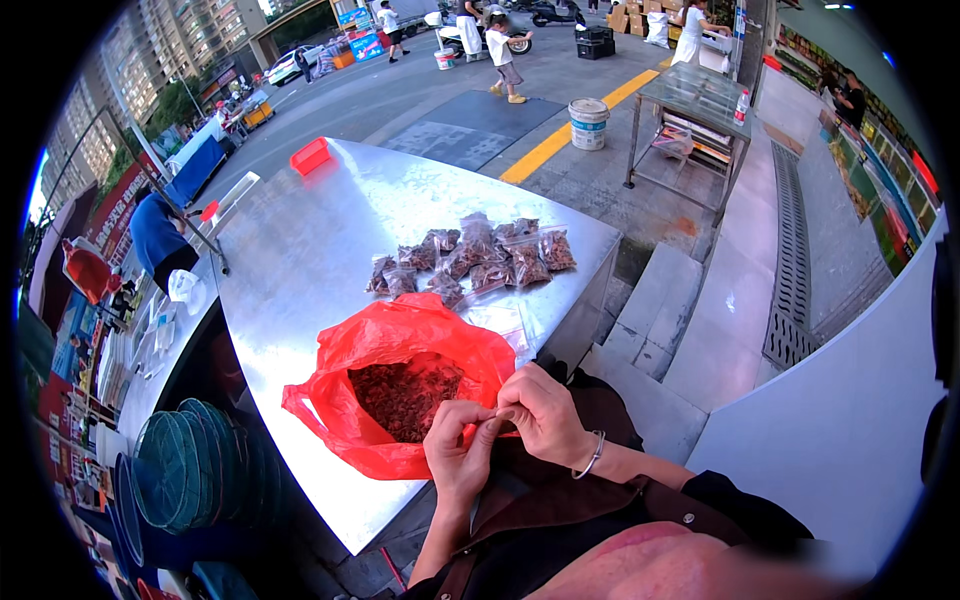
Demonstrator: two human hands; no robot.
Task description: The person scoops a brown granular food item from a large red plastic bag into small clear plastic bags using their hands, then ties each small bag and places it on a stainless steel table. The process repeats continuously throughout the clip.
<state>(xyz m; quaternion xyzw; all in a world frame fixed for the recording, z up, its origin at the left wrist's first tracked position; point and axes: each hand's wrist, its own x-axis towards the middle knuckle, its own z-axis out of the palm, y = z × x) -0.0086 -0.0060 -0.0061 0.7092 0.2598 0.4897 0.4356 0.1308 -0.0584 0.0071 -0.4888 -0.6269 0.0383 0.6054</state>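
Close in front of my body, my left hand (459, 442) and my right hand (541, 411) meet fingertip to fingertip, thumbs and forefingers pinched. Whatever is between the fingertips is too small or hidden to make out. Just beyond them, a red plastic bag (420, 322) lies wide-mouthed on a metal table (292, 247). Dark reddish-brown dried pieces (401, 394) lie inside it. Several filled clear zip bags (476, 244) are heaped past the red bag. Flat clear zip bags (502, 322), apparently unfilled, lie between the heap and my right hand.
A red plastic tray (310, 156) sits at the table's far corner. Stacked green mesh baskets (176, 465) stand below on the left. Beyond the table's right side are a white bucket (589, 124) and a glass-topped metal table (694, 94). A person in blue (157, 232) bends at the left.
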